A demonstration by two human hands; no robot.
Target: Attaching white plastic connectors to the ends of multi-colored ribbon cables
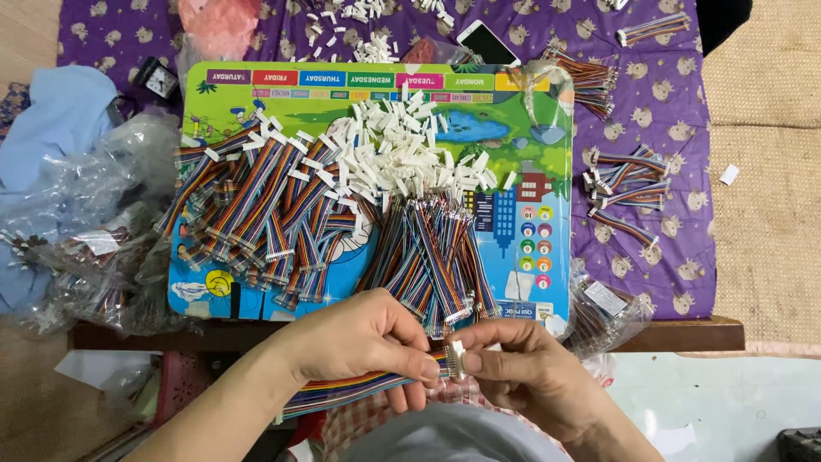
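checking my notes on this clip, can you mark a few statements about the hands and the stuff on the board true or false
1. The left hand pinches a rainbow ribbon cable. True.
2. The right hand holds a phone. False: it pinches a small white connector at the cable's end; the phone lies on the purple cloth.
3. A heap of white connectors sits on the colourful board. True.
4. The board carries no cables. False: bundles of cables lie on it.
5. Clear plastic bags lie left of the board. True.
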